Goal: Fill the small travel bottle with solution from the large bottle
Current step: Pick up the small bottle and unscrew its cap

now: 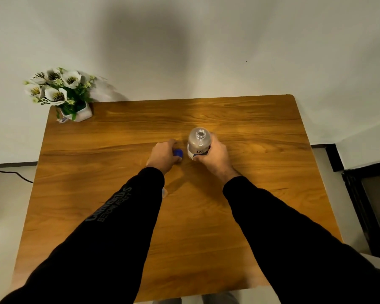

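Observation:
The large clear bottle [198,141] stands upright on the wooden table [119,132], its mouth uncapped, a white and blue label low on its side. My right hand [213,153] grips its lower body from the right. My left hand [164,153] rests on the table just left of the bottle, fingers closed on a blue cap [178,152]. A small clear object [164,192] peeks out beside my left sleeve; most of it is hidden, so I cannot tell whether it is the travel bottle.
A white pot of artificial white flowers [62,93] stands at the table's far left corner against the wall. A black cable [11,173] lies on the floor at left. Dark furniture [369,207] stands to the right of the table.

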